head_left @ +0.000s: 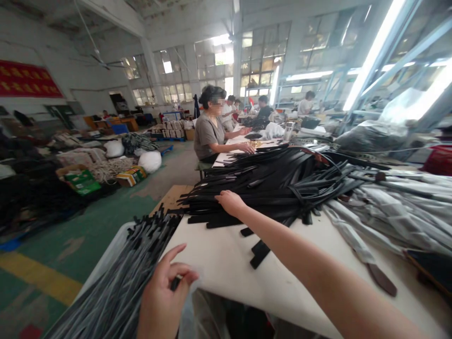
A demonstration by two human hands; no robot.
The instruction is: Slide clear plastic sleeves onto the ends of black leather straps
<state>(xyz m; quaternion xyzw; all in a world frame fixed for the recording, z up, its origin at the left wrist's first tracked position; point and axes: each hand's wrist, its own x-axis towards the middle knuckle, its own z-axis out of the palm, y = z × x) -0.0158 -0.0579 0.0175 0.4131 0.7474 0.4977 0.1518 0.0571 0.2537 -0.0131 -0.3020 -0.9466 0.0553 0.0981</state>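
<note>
My right hand (231, 202) reaches across the table to a heap of black straps (261, 176), its fingers closed at the near left side of the heap, on a strap. My left hand (167, 289) is near the table's front edge, thumb and a finger pinched together, the index finger raised. From that pinch hangs a thin translucent plastic sleeve (192, 301); a small dark bit shows between the fingers. Left of it, a pale bin (106, 256) holds many black straps in clear sleeves (141, 256).
White-wrapped straps (395, 212) lie at the right of the white table (219, 254), one with a brown tip (381, 280). A co-worker (210, 127) sits at the table's far left side. Boxes (83, 181) and sacks (150, 161) stand on the green floor.
</note>
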